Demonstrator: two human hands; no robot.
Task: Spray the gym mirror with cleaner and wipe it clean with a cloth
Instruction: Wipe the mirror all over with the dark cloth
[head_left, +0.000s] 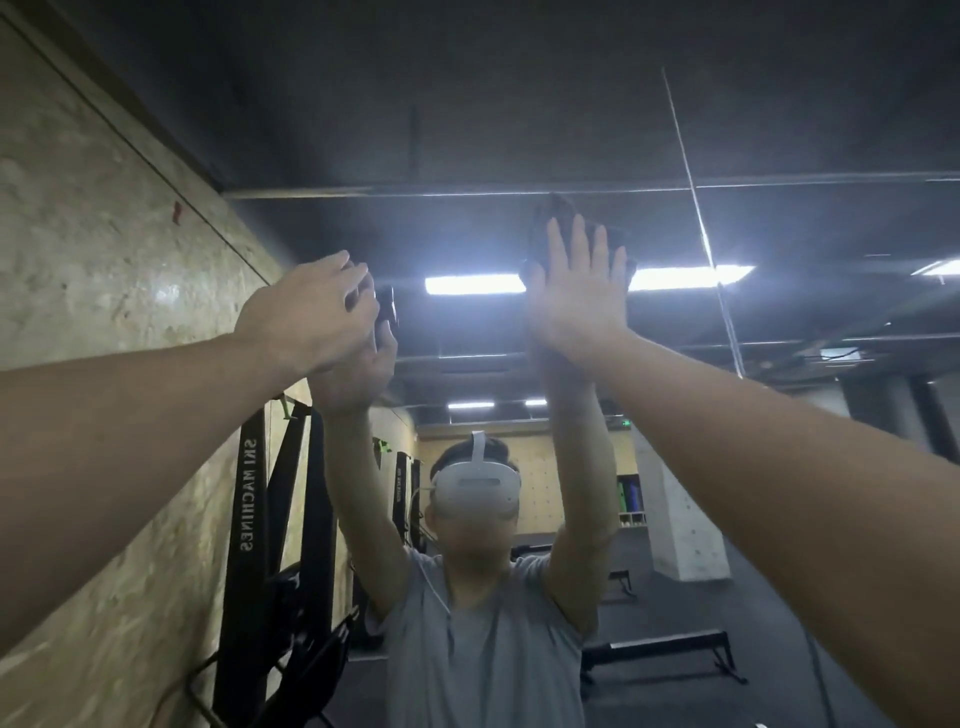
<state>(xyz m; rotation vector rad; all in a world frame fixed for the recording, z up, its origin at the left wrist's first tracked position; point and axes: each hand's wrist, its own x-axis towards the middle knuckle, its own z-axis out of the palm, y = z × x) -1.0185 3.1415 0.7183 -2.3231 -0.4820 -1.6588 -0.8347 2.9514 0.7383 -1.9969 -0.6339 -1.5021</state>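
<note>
Right hand (574, 296) presses a dark cloth (550, 218) flat on the mirror (727, 467) (reflective); left hand (311, 306) grips something dark.

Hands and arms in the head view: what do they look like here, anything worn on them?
Both forearms are bare up to the frame edge: no sleeves, gloves, watch, bands or rings show on the left hand or the right hand. The mirror reflection shows a grey short-sleeved T-shirt ending above the elbows and a white headset with a top strap.
</note>
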